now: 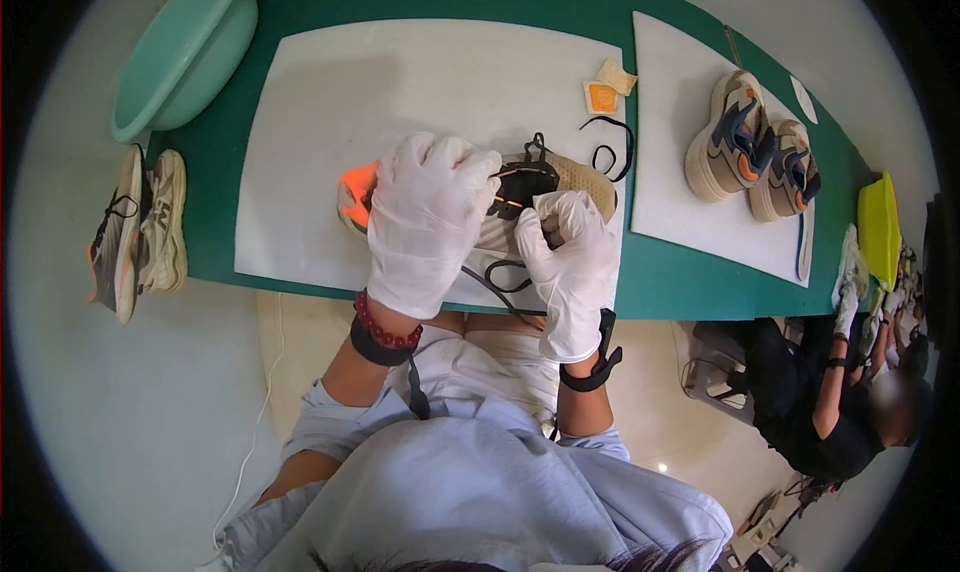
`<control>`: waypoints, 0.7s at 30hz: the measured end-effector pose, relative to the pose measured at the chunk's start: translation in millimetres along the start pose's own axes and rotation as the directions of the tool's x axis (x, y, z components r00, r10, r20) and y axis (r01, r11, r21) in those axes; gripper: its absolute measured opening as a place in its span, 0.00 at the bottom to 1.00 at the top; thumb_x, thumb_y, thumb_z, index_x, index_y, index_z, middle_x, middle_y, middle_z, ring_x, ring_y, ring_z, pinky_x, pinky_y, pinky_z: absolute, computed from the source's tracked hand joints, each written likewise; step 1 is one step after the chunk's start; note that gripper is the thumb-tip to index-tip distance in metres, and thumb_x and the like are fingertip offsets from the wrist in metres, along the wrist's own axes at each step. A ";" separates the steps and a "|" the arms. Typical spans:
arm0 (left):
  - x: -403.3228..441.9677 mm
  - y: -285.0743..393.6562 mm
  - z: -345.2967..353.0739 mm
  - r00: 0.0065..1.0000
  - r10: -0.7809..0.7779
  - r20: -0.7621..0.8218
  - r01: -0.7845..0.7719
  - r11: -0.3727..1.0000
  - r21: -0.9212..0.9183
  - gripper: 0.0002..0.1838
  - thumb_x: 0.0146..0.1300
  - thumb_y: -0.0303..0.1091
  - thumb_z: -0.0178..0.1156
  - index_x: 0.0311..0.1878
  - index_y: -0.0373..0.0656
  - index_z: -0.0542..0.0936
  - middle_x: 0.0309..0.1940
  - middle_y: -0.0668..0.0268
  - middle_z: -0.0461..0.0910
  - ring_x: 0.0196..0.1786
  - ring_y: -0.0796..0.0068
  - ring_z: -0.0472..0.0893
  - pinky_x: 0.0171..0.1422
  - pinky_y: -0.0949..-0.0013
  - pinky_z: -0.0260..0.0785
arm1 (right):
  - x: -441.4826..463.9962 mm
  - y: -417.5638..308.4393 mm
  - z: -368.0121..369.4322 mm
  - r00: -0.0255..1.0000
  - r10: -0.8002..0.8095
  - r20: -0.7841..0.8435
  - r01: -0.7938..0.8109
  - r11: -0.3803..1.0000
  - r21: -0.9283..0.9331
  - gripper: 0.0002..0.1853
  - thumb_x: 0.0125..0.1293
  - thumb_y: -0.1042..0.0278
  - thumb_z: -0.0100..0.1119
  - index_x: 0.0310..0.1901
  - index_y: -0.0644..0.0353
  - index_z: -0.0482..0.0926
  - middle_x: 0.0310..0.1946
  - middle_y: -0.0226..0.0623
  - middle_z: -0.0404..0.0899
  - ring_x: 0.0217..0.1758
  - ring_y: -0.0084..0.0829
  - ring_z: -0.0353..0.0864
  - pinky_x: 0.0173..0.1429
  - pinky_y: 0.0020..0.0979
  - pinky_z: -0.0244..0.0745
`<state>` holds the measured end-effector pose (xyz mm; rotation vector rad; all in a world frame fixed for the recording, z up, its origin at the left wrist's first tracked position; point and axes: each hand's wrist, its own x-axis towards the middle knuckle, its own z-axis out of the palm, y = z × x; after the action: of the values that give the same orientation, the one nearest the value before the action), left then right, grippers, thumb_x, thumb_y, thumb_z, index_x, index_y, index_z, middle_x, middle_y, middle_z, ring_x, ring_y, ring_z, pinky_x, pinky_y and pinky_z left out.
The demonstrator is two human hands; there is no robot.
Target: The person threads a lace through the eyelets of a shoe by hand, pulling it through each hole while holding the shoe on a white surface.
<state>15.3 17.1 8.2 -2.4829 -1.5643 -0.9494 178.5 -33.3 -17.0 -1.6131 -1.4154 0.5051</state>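
Note:
A beige sneaker (585, 184) with a black lacing area and an orange heel lies on its side on the white board (320, 92). My gloved left hand (430, 212) is curled over the sneaker's middle, its fingertips closed on the shoe beside the black eyelets. At the near edge of the shoe, my gloved right hand (570, 252) is pinched shut; what lies between thumb and fingers is hidden. A dark shoelace (507, 275) loops beneath the shoe near my right hand. Another black lace (627, 152) curls at the board's right edge.
Orange and cream packets (601, 97) lie at the upper right of the board. A second white board (680, 82) holds a pair of sneakers (735, 137). More sneakers (160, 222) and a green basin (185, 62) are at left. A co-worker (830, 392) sits at right by a yellow basin (879, 232).

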 end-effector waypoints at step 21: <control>-3.6 -5.9 14.8 0.997 -0.080 -0.016 0.080 0.997 0.017 0.05 0.68 0.37 0.72 0.45 0.55 0.90 0.35 0.72 0.78 0.44 0.63 0.78 0.50 0.56 0.72 | -7.1 5.5 -3.0 0.972 -0.235 0.026 0.237 0.960 -0.150 0.06 0.58 0.69 0.73 0.35 0.55 0.84 0.29 0.38 0.76 0.36 0.43 0.80 0.41 0.44 0.75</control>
<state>16.3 22.4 -7.2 -2.4122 -1.6711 -0.9574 182.1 -40.6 -21.8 -1.5338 -1.6602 0.2686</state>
